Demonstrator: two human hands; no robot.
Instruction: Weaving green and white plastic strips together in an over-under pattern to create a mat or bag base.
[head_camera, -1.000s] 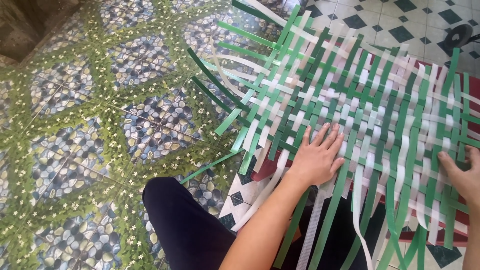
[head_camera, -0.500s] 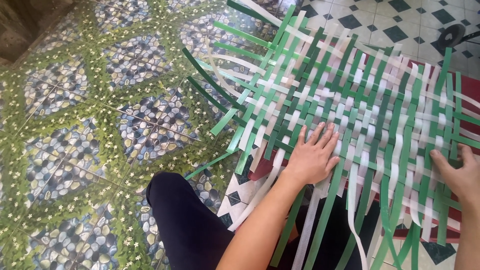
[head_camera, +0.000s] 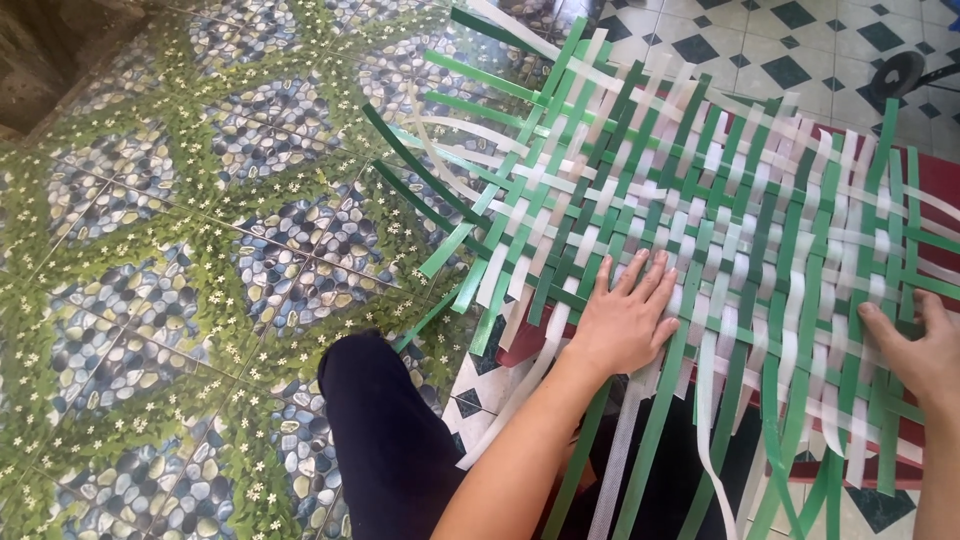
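A woven mat (head_camera: 730, 210) of green and white plastic strips lies spread across the floor in front of me. My left hand (head_camera: 625, 320) rests flat on its near left part, fingers spread, palm down on the weave. My right hand (head_camera: 920, 350) lies on the mat's right side at the frame edge, fingers bent over the strips; I cannot tell whether it pinches one. Loose strip ends (head_camera: 650, 450) trail from the mat's near edge toward my lap.
My knee in dark trousers (head_camera: 380, 440) sits at the bottom centre. The floor to the left has pebble-and-leaf patterned tiles (head_camera: 180, 250); white tiles with dark diamonds (head_camera: 790, 40) lie beyond. A red surface (head_camera: 940, 190) shows under the mat's right side.
Both hands have stayed pressed on the mat in about the same places. The view has shifted slightly; the right hand shows a little more at the frame edge.
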